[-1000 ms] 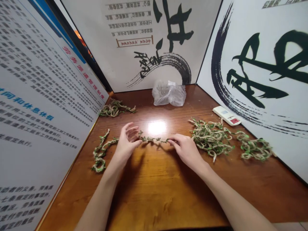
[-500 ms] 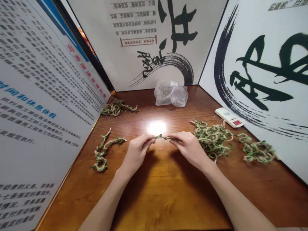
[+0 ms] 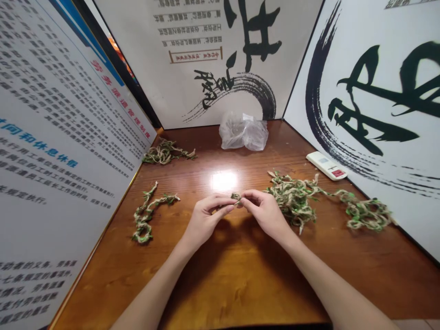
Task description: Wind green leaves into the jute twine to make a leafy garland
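Between my two hands is a short stretch of leafy twine point(image 3: 235, 197), tan cord with small green leaves, bent into a small loop. My left hand point(image 3: 209, 215) pinches it between thumb and fingers from the left. From the right, my right hand point(image 3: 264, 210) grips it with thumb and forefinger, the fingertips of both hands nearly meeting. Just behind my right hand lies a large tangled pile of the same leafy twine point(image 3: 292, 197). A strand runs from that pile to a smaller heap point(image 3: 369, 213) at the right.
A loose length of leafy twine point(image 3: 142, 215) lies left of my hands, and a bundle point(image 3: 167, 151) sits at the back left. A crumpled clear plastic bag point(image 3: 243, 133) and a white remote control point(image 3: 326, 166) rest near the printed panels point(image 3: 206, 101) around the wooden table point(image 3: 233, 284).
My hands have come closer together, and the twine between them has gone from stretched straight to bent in a loop. The large pile has shifted slightly left, baring the strand at the right.
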